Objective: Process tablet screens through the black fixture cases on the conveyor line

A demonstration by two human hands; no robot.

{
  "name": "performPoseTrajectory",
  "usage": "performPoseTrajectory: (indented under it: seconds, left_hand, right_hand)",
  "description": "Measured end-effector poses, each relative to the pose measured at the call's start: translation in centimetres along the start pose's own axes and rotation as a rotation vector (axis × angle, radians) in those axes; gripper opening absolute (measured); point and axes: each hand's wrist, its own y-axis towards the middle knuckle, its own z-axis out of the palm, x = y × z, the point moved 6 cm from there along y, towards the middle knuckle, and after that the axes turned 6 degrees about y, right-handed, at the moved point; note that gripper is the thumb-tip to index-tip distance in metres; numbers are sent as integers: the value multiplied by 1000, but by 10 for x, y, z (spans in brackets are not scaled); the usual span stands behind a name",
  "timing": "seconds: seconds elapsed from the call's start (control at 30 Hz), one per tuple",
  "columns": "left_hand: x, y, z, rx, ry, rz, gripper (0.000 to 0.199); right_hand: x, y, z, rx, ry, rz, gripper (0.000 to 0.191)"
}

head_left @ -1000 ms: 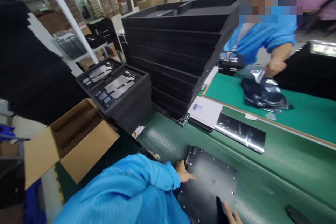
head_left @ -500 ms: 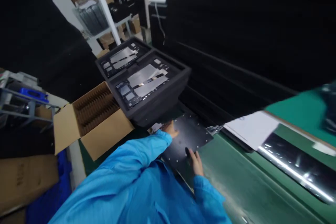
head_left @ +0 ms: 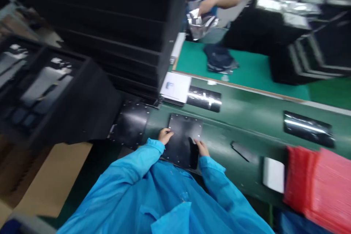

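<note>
A flat black panel point(head_left: 184, 131) with small pale dots along its edges is on the green bench right in front of my body. My left hand point(head_left: 165, 136) grips its left edge, thumb over the top. At the opposite edge my right hand point(head_left: 202, 148) pinches the panel, with its lower fingers partly hidden. Beside that hand a darker black patch shows on the panel; whether it is a separate piece or a reflection I cannot tell. A second dotted black panel point(head_left: 134, 122) lies to the left.
Left stand a black foam tray point(head_left: 90, 95) of device parts and an open cardboard box point(head_left: 57, 175). Curved glossy black sheets point(head_left: 308, 128), a white box point(head_left: 273, 174) and red bubble bags point(head_left: 318, 186) lie right. Across the bench, a co-worker's hand point(head_left: 207, 5) holds a silvery bag point(head_left: 199, 25).
The view has swung right, bringing the co-worker and the red bags into sight. Both hands have moved right from the panel beside the foam tray, and a dotted panel is now between them.
</note>
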Motion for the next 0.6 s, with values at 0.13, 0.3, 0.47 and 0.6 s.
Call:
performPoseTrajectory:
  seconds: [0.13,0.3,0.47,0.6]
  left_hand:
    - [-32,-3,60,-33,90,48,34]
    - [-71,-49,134,-24,529,191,69]
    - [-79,-63,207,87,995,110,117]
    - [-81,-58,223,69,1061,65,124]
  right_hand:
    - [-1,26,-76,53,46,-80,67]
    - [17,56,-219,-152,-452,-366,88]
    - [15,69,-251,10,-927,-527,53]
    - [18,54,-186,264,-1118,-579,43]
